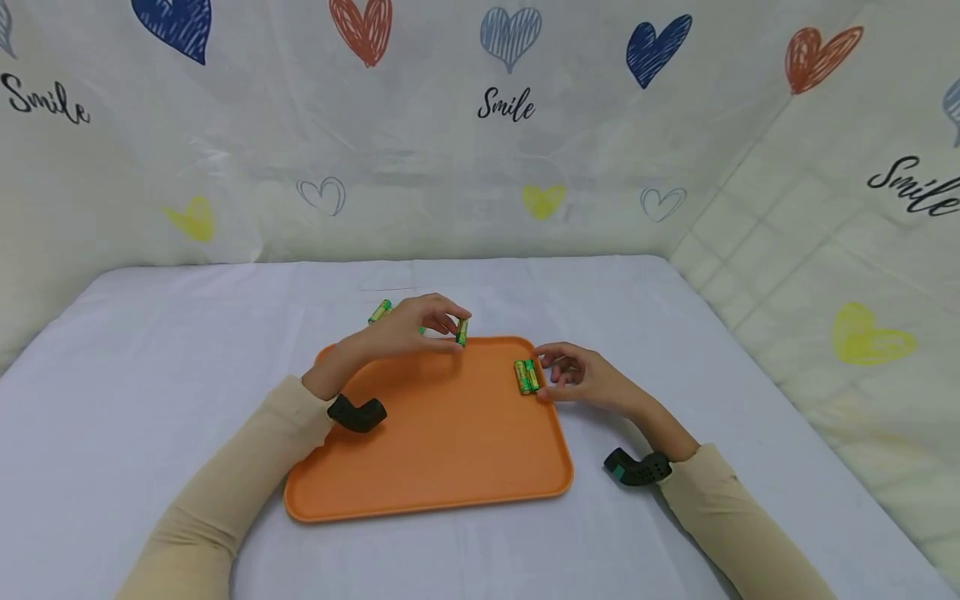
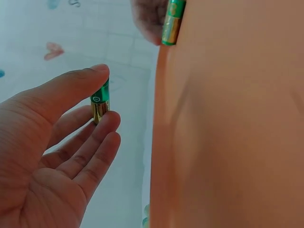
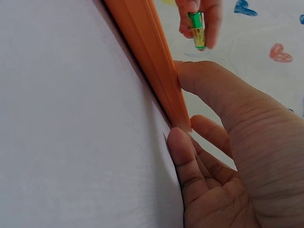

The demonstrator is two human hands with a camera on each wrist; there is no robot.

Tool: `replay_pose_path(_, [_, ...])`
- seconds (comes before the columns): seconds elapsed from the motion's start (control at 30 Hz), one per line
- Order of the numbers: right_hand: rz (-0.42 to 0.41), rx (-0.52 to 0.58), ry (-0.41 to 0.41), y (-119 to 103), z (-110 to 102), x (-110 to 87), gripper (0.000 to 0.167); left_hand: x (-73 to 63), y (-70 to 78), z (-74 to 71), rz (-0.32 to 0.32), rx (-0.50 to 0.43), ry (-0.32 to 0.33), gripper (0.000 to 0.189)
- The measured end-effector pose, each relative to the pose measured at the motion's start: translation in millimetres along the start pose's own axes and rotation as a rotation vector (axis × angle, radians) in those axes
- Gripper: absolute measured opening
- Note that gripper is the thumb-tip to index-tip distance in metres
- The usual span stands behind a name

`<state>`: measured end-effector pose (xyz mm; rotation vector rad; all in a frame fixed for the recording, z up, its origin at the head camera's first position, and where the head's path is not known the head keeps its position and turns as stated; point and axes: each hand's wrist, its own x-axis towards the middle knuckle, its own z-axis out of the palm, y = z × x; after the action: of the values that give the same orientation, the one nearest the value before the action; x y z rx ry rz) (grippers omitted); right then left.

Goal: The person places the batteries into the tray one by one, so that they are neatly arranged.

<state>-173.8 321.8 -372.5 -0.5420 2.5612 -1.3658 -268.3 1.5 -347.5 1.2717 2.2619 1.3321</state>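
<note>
My left hand (image 1: 427, 323) pinches a small green-and-gold battery (image 1: 462, 332) between thumb and fingers, upright above the far edge of the orange tray (image 1: 442, 450). In the left wrist view the same battery (image 2: 100, 102) shows between the thumb and fingertips. Two batteries (image 1: 527, 377) lie side by side in the tray's far right corner. Just outside that corner is my right hand (image 1: 581, 377), its thumb against the tray's side wall (image 3: 154, 57) and its other fingers loosely bent by the rim. Beyond the left hand lies another battery (image 1: 380, 311), partly hidden.
A white cloth (image 1: 187, 375) covers the table under and around the tray. Behind the table hangs a pale backdrop (image 1: 420, 125) printed with hearts and "Smile". Each wrist carries a black camera mount, such as the one on the right wrist (image 1: 637, 467).
</note>
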Motion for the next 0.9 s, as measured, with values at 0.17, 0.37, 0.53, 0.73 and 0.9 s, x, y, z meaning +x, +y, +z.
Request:
replay_pose_path(0.17, [0.004, 0.006, 0.004, 1, 0, 0.8, 0.057, 2.6, -0.4, 9.6, -0.007, -0.021, -0.033, 0.049])
replay_pose_path(0.37, [0.010, 0.012, -0.003, 1, 0, 1.0, 0.056, 5.0, 0.6, 19.3, 0.049, 0.001, -0.045, 0.049])
replay_pose_path(0.53, [0.000, 0.019, -0.004, 1, -1, 1.1, 0.056, 8.3, 2.8, 28.1, 0.090, -0.027, -0.021, 0.048])
replay_pose_path(0.73, [-0.001, 0.011, -0.007, 1, 0, 1.4, 0.056, 9.4, 5.5, 39.2, 0.083, -0.064, -0.005, 0.048])
replay_pose_path(0.9, [0.005, 0.007, -0.007, 0, 0, 1.4, 0.056, 10.2, 7.8, 48.9, 0.053, -0.104, -0.019, 0.048])
